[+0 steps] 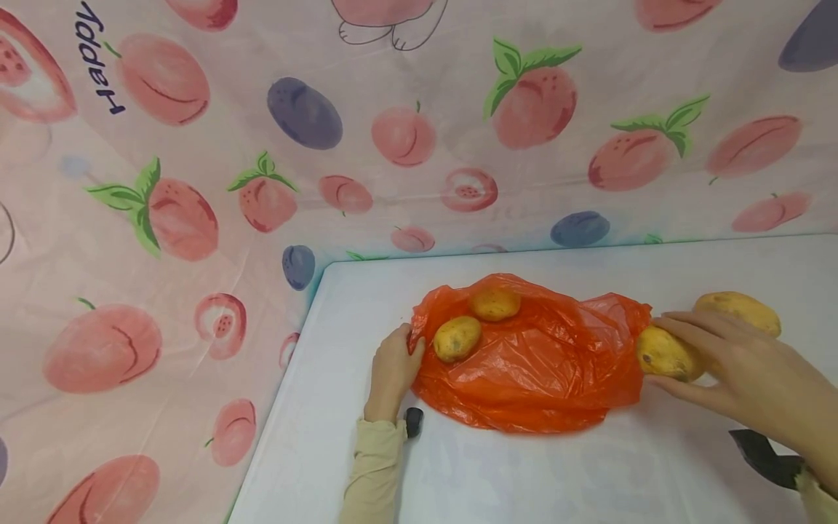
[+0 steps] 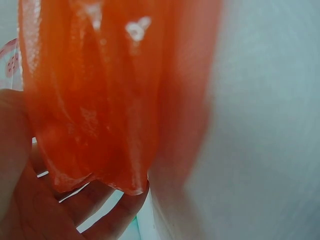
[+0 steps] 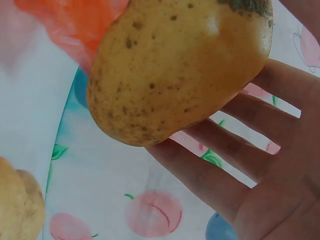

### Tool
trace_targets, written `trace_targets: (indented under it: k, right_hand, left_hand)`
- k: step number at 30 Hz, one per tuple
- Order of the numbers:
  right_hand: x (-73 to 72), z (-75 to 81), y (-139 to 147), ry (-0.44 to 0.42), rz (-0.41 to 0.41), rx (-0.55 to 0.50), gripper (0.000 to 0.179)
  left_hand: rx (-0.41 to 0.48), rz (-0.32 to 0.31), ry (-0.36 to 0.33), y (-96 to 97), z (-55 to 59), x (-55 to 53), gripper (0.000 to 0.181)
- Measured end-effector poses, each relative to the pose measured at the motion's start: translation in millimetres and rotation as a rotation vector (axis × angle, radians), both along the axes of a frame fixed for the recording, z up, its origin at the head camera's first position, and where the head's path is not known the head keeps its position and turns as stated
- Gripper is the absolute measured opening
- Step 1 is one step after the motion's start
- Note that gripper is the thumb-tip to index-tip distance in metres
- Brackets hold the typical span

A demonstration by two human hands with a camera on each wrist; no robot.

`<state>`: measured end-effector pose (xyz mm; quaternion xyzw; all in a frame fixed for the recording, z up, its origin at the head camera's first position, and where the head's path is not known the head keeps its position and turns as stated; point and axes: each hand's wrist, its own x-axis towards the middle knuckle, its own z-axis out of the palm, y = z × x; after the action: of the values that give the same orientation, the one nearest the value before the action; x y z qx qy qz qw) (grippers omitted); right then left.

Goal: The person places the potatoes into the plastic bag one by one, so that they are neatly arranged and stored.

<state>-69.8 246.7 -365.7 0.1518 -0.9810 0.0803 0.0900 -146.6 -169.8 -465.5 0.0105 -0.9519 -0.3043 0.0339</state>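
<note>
An orange-red plastic bag [image 1: 550,364] lies spread on the white table. My left hand [image 1: 395,364] holds its left edge, and in the left wrist view the bag [image 2: 100,100] passes between thumb and fingers. A potato [image 1: 457,339] sits just right of that hand. Behind it, a second potato [image 1: 495,303] lies at the bag's back part, seemingly under a film of plastic. By the bag's right end, my right hand [image 1: 746,367] grips another potato [image 1: 666,354] between thumb and fingers. That potato [image 3: 175,75] looks spotted, with a dark patch at one end.
Beyond the right hand, one more potato [image 1: 740,311] rests on the white table [image 1: 497,480]. A fruit-print cloth [image 1: 419,73] hangs behind and to the left of the table. Black pieces [image 1: 766,457] show near both wrists.
</note>
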Motion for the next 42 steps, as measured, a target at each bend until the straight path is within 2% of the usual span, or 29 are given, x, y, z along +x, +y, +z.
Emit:
trace_targets:
  k: [6, 13, 16, 19, 25, 28, 42]
  right_hand:
    - [-2.2, 7.2, -10, -0.040, -0.008, -0.017, 0.084]
    - [-6.3, 11.6, -22, 0.019, 0.030, -0.038, 0.083]
    - [-8.7, 12.1, -28, -0.006, 0.051, -0.040, 0.082]
    - [-11.5, 11.6, -33, -0.028, 0.083, -0.065, 0.080]
    - [-18.7, 8.2, -44, 0.023, 0.175, -0.169, 0.074]
    - [-22.5, 7.4, -50, 0.025, 0.201, -0.185, 0.072]
    - [-37.5, 0.2, -75, -0.065, 0.190, -0.202, 0.075]
  left_hand:
    - [-0.002, 0.000, -0.002, 0.4, 0.5, 0.3, 0.018]
    - [0.003, 0.000, 0.000, 0.8, 2.3, 0.9, 0.017]
    - [0.012, -0.002, -0.002, 0.5, 2.3, 0.9, 0.017]
    - [0.015, -0.001, -0.004, 0.4, 2.1, 0.5, 0.017]
    - [0.015, 0.004, -0.009, -0.1, 2.4, 0.5, 0.016]
    - [0.018, 0.005, -0.004, 0.2, 1.9, 0.8, 0.017]
    - [0.019, 0.000, 0.002, 0.3, 0.1, 0.8, 0.017]
